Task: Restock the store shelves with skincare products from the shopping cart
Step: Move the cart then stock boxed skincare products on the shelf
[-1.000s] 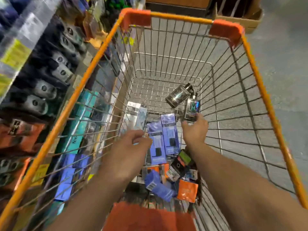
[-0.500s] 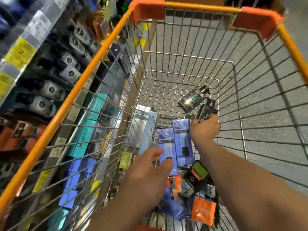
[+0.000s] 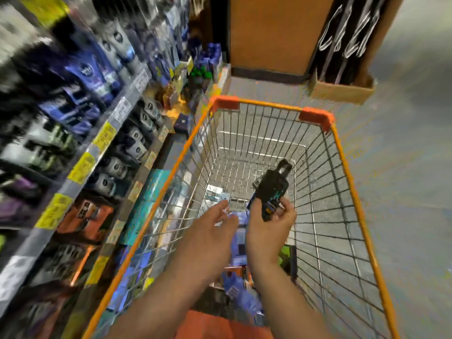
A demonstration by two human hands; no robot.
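Observation:
My right hand (image 3: 270, 222) grips dark pump bottles (image 3: 271, 188), raised above the floor of the orange-rimmed wire shopping cart (image 3: 352, 192). How many bottles it holds is blurred. My left hand (image 3: 211, 232) hovers beside it with relaxed fingers and holds nothing. Beneath both hands lie blue and purple skincare boxes (image 3: 238, 250), a silver box (image 3: 215, 195) and a green-and-black packet (image 3: 287, 259), partly hidden by my arms. The store shelves (image 3: 80, 148) on the left carry rows of tubes and boxes.
Yellow price tags (image 3: 82, 167) run along the shelf edges close to the cart's left side. An orange-brown pillar (image 3: 274, 35) and a cardboard display box (image 3: 342, 90) stand beyond the cart's far end. Grey floor (image 3: 403, 167) stretches to the right.
My right hand closed on the dark bottles in the cart and lifted them. My left hand drew up beside it. The camera tilted up, showing more shelf and the pillar.

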